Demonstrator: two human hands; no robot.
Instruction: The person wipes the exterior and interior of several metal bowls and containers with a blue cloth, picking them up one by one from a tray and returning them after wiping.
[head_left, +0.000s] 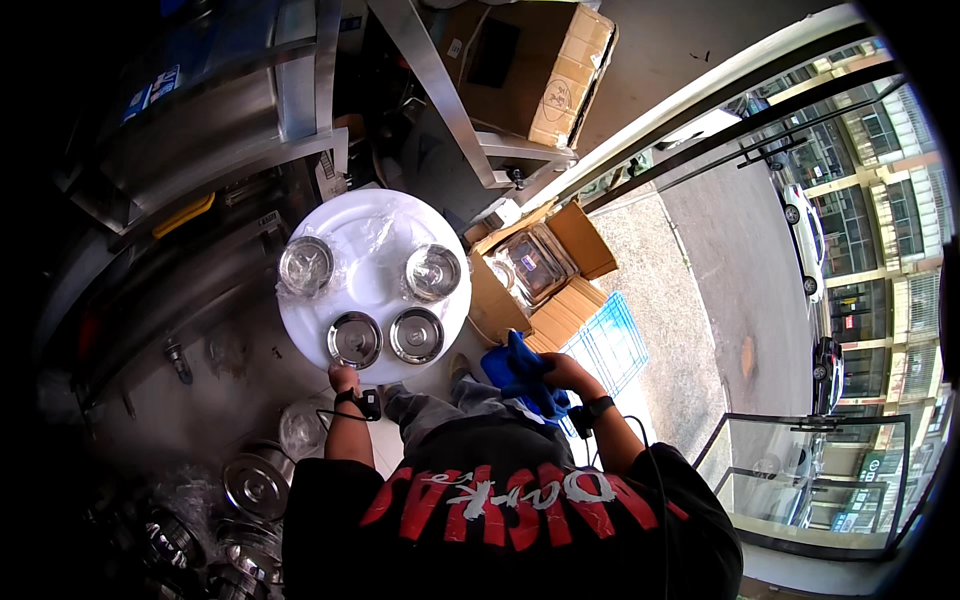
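A round white plastic surface (367, 289) lies in front of me. Two bare, shiny round metal pieces, a left one (355, 340) and a right one (417, 335), sit near its close edge. Farther back are two more in clear plastic wrap, one at the left (306, 266) and one at the right (433, 272). My left hand (343, 377) is at the near edge of the surface, just below the left bare piece; its fingertips are partly hidden. Off to the right, my right hand (564, 373) grips a blue cloth (525, 365) above a blue container (495, 367).
Right of the surface, an open cardboard box (499, 300) holds clear plastic-wrapped items. Beside it is a blue wire rack (611, 345). Metal pots (256, 484) and plastic wrap lie at lower left. A metal frame (442, 90) and large carton (517, 67) stand beyond; a glass door (810, 480) is at right.
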